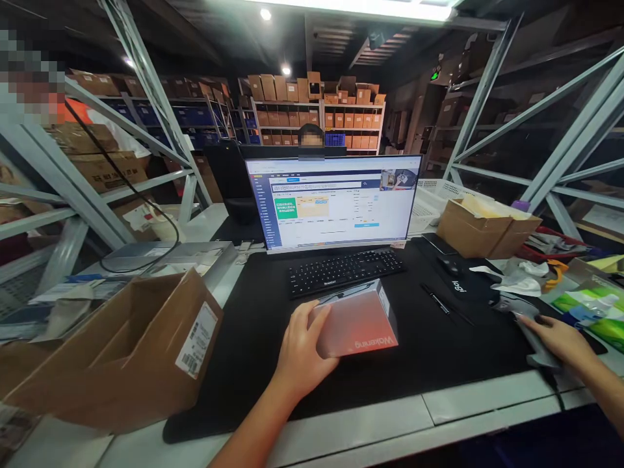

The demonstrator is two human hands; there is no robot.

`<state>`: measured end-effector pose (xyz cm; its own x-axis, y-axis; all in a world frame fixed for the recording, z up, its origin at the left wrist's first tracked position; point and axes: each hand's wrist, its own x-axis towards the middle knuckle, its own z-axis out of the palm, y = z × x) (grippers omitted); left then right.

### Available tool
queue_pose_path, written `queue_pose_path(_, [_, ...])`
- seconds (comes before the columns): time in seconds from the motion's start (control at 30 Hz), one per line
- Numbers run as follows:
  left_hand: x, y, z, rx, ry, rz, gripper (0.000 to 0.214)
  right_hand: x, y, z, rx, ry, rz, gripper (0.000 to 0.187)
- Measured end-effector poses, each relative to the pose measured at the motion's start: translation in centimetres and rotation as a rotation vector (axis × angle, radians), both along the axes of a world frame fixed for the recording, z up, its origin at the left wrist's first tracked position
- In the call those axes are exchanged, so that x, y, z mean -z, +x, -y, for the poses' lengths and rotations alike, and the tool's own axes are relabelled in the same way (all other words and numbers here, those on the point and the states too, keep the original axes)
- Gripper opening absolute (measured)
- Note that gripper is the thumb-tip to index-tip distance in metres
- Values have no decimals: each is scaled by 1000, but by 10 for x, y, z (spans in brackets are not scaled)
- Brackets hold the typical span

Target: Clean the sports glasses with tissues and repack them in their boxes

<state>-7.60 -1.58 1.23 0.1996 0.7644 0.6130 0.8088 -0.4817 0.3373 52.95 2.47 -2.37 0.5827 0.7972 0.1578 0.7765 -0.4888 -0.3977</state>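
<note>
My left hand (305,348) is closed around the left end of a small red-and-grey box (359,322), its thumb and fingers on the edges. "Wakening" is printed on the box, upside down from here. The box is held over the black desk mat (253,364), just in front of a black keyboard (346,270). At the right, my right hand (556,338) grips the grey handle of a barcode scanner (524,318), whose head points left and away from me. A cable hangs down from the scanner's handle.
A lit monitor (331,205) stands behind the keyboard. An open cardboard box (127,351) sits on the left; another cardboard box (480,227) is at the back right. A pen (436,299) and a mouse (448,263) lie on the mat. Another person's head (311,136) shows beyond the monitor.
</note>
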Motion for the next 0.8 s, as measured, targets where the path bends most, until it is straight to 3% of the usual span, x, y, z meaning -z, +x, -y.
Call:
queue_pose_path(0.07, [-3, -2, 3, 8, 9, -15, 84, 1, -1, 1, 71, -12, 229, 58])
queue_pose_path(0.17, [-8, -9, 7, 2, 51, -44, 77, -10, -35, -18, -107, 140, 356, 54])
queue_pose_path(0.23, [-11, -14, 7, 1, 44, -75, 75, -19, -68, -50, -338, 143, 314, 47])
queue_pose_path(0.3, [-12, -17, 6, 18, -21, -109, 76, -22, -95, -94, -425, 124, 302, 41])
queue_pose_path(0.4, [-13, -21, 1, 85, -153, -133, 71, -17, -115, -158, -419, 116, 296, 39])
queue_pose_path(0.5, [-10, -26, -7, 182, -275, -94, 51, -5, -111, -197, -379, 101, 283, 49])
queue_pose_path(0.6, [-3, -34, -16, 241, -319, 49, 43, 7, -100, -209, -348, 84, 255, 54])
queue_pose_path(0.8, [19, -40, -29, 246, -423, 320, 71, 23, -91, -208, -222, 104, 229, 57])
